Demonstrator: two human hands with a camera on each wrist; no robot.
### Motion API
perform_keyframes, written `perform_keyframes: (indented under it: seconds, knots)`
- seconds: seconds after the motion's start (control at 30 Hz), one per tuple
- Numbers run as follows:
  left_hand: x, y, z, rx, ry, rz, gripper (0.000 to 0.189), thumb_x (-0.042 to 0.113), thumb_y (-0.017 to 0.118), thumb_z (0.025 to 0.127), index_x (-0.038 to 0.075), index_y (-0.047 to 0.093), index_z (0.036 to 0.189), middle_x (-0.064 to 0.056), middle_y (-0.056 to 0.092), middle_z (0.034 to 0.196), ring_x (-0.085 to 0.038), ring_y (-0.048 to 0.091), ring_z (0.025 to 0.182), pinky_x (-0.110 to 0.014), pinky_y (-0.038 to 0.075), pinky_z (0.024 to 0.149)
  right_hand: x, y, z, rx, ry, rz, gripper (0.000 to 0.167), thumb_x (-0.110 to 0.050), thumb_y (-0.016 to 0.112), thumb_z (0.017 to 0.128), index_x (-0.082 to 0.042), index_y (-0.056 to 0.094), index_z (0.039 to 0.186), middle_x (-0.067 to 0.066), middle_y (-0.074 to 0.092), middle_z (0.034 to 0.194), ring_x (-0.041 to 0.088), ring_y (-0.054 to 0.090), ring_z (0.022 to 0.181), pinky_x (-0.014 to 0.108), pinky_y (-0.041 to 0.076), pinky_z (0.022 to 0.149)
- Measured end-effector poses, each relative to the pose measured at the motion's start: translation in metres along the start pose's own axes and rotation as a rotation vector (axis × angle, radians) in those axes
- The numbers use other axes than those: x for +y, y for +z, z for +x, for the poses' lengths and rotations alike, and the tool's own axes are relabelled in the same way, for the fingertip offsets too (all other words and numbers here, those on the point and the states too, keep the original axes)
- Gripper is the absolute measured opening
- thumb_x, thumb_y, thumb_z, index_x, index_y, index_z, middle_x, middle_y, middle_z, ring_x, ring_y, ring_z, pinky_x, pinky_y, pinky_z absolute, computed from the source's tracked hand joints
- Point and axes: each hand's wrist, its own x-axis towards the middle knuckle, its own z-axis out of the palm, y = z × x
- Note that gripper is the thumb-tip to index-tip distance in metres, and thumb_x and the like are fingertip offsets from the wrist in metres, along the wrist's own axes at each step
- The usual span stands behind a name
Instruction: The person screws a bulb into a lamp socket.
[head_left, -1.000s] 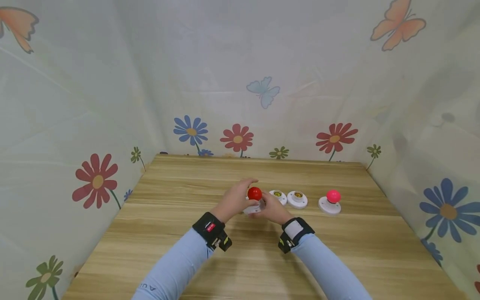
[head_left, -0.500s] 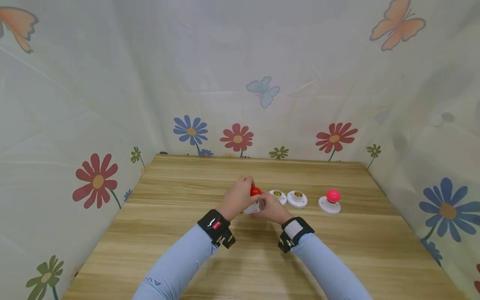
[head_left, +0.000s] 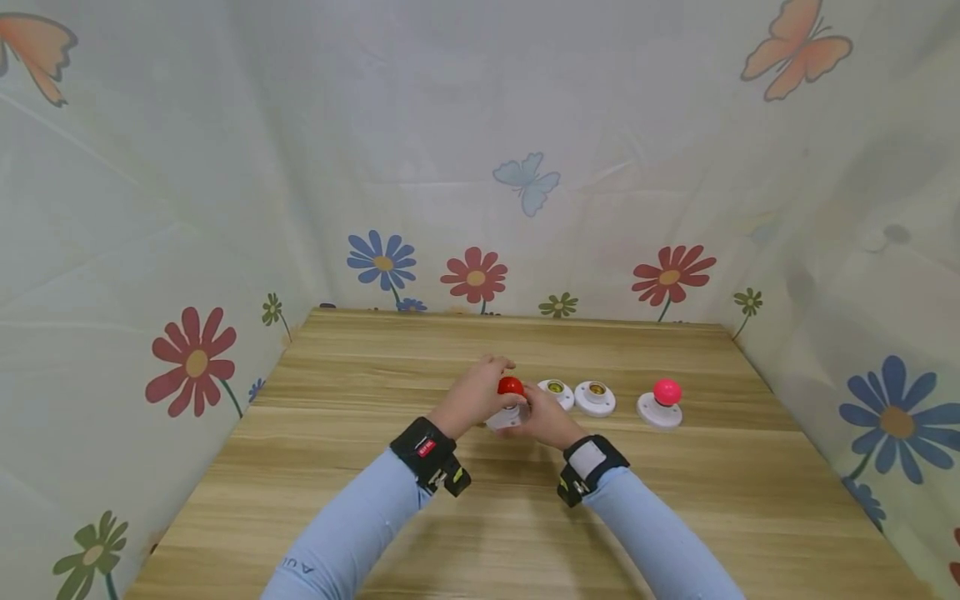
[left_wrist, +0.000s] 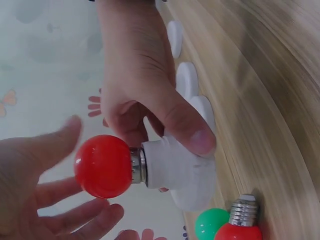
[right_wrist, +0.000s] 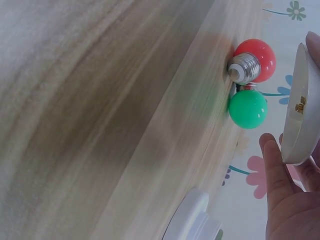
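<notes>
A red light bulb (left_wrist: 102, 167) sits upright in a white lamp holder (left_wrist: 192, 182), some of its metal thread showing above the socket. My right hand (head_left: 551, 421) grips this holder, raised off the table, thumb on its base in the left wrist view. Around the bulb, my left hand (head_left: 474, 396) has its fingers spread, the thumb apart from the glass; whether a finger touches it I cannot tell. Beyond the raised holder, a loose red bulb (right_wrist: 262, 55) and a green bulb (right_wrist: 248, 109) lie together on the table, hidden from the head view.
Right of my hands stand two lamp holders without bulbs, one nearer (head_left: 558, 398) and one farther right (head_left: 595, 406). Further right, a pink-looking bulb (head_left: 667, 392) stands in another holder (head_left: 659, 415). A flowered cloth (head_left: 420, 167) surrounds the wooden table (head_left: 360, 383).
Half a second ago my left hand was turned over the red bulb, covering more of it; its fingers have since spread and drawn back. My right hand keeps its place on the holder.
</notes>
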Motion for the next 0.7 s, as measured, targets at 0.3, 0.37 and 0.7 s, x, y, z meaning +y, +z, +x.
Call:
perform_keyframes:
  seconds: [0.3,0.37,0.7]
  knots:
    - [0.0018,0.0050,-0.0028,0.084,-0.004,0.111,0.060,0.049,0.075,0.079,0.008,0.053,0.116,-0.006,0.053,0.103,-0.018,0.058,0.083,-0.030,0.058,0.075,-0.0013,-0.0007,-0.0004,0.003,-0.038,0.000,0.068,-0.029,0.088,0.069,-0.007,0.059,0.126,0.008,0.065,0.120,0.023,0.061,0.105,0.049,0.047,0.098]
    - [0.0016,0.0057,-0.0025,0.083,-0.006,0.111,0.056,0.046,0.076,0.080,0.009,0.053,0.115,-0.006,0.054,0.102,-0.017,0.058,0.083,-0.030,0.058,0.076,-0.0016,-0.0003,-0.0004,0.003,-0.013,-0.002,0.069,-0.031,0.088,0.069,-0.008,0.058,0.126,0.007,0.065,0.120,0.022,0.061,0.105,0.048,0.048,0.098]
    - [0.0050,0.0012,0.0027,-0.023,0.027,0.049,0.043,0.019,0.075,0.085,0.008,0.059,0.123,-0.008,0.057,0.118,-0.020,0.058,0.101,-0.034,0.054,0.091,-0.0028,-0.0025,-0.0006,0.004,-0.004,0.025,0.066,-0.025,0.088,0.070,-0.009,0.059,0.126,0.005,0.065,0.120,0.021,0.059,0.105,0.048,0.047,0.098]
